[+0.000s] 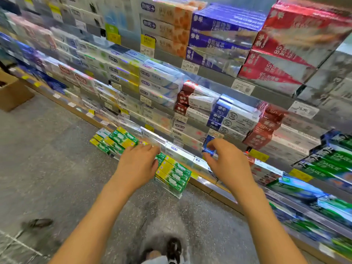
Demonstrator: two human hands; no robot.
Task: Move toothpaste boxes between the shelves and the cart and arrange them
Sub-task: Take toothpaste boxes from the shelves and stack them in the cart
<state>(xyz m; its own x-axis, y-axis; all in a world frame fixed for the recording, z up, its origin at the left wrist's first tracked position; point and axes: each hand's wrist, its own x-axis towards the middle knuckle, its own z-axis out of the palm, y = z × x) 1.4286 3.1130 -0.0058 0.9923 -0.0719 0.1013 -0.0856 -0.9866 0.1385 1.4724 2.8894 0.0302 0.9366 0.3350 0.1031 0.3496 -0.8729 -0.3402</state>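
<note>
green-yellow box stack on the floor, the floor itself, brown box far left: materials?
Green-yellow box stack: printed glossy cardboard, judging by sharp edges and sheen; possibly bundled in clear film, blur leaves that open. Floor: grey speckled stone or terrazzo-like concrete, matte. Brown box: plain corrugated-looking cardboard, unprinted, matte.

1. Whole view smeared by motion; print on most shelf boxes (162,80) unreadable.
2. Left hand (139,161) covers part of the green-and-yellow boxes (173,174); its fingertips blur out, so contact with the stack can't be told.
3. Right hand (226,161) pinches a small blue box (208,147), mostly hidden by the fingers; label illegible.
4. Cardboard carton (11,92) cut off at left edge.
5. Price tags (302,109) mostly too blurred to read.
6. Shoe (174,248) partly cut at bottom edge.
</note>
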